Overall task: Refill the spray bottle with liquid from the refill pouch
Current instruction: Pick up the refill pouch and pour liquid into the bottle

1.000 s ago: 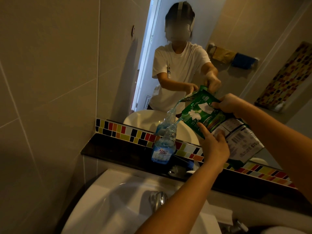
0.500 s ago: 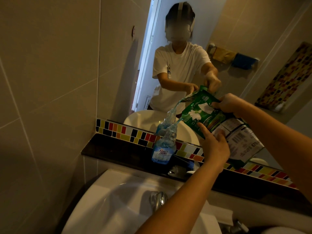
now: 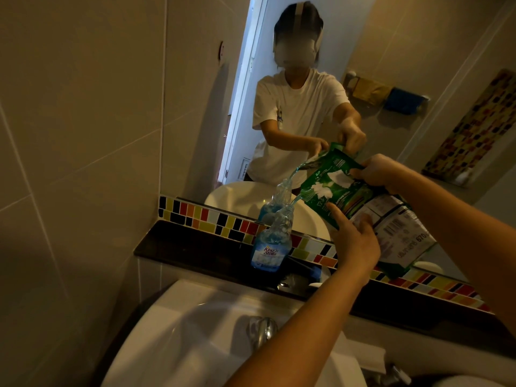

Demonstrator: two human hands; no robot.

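A clear spray bottle (image 3: 272,244) with blue liquid in its lower part stands uncapped on the dark ledge (image 3: 195,251) below the mirror. The green refill pouch (image 3: 351,202) is tilted left above it, its corner spout over the bottle's neck, and a thin blue stream runs into the opening. My left hand (image 3: 354,241) supports the pouch from below near the spout. My right hand (image 3: 382,171) grips the pouch's upper edge. The pouch's white back panel with a barcode faces me.
A white basin (image 3: 178,336) with a chrome tap (image 3: 262,329) lies below the ledge. A strip of coloured tiles (image 3: 212,216) runs under the mirror (image 3: 307,79), which reflects a person in a white shirt. Small items sit on the ledge right of the bottle. A tiled wall stands at left.
Nothing has visibly moved; the pouch stays tilted and the stream keeps running into the bottle.
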